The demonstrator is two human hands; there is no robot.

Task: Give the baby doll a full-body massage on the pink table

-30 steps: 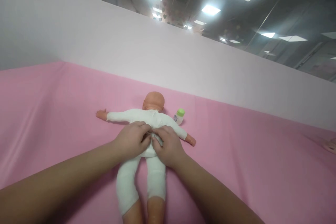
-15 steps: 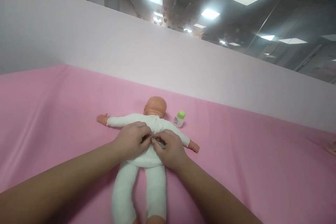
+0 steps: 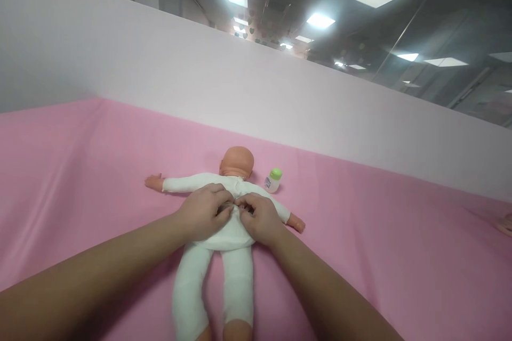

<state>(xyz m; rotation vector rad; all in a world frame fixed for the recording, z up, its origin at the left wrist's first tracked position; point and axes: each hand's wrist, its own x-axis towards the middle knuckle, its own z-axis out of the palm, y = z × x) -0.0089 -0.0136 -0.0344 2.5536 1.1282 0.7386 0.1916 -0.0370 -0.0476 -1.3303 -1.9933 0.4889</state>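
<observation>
Doll (image 3: 224,234) back hidden under left hand (image 3: 204,212), right hand (image 3: 258,217).

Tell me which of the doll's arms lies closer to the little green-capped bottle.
The doll's arm stretched toward picture right, ending in a bare hand below the bottle. The other arm points left, far from it.

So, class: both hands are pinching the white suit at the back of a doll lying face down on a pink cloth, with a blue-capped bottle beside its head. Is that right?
Not quite: in the head view the bottle has a green cap. The left hand and right hand do pinch the doll's white suit on the pink cloth.
</observation>
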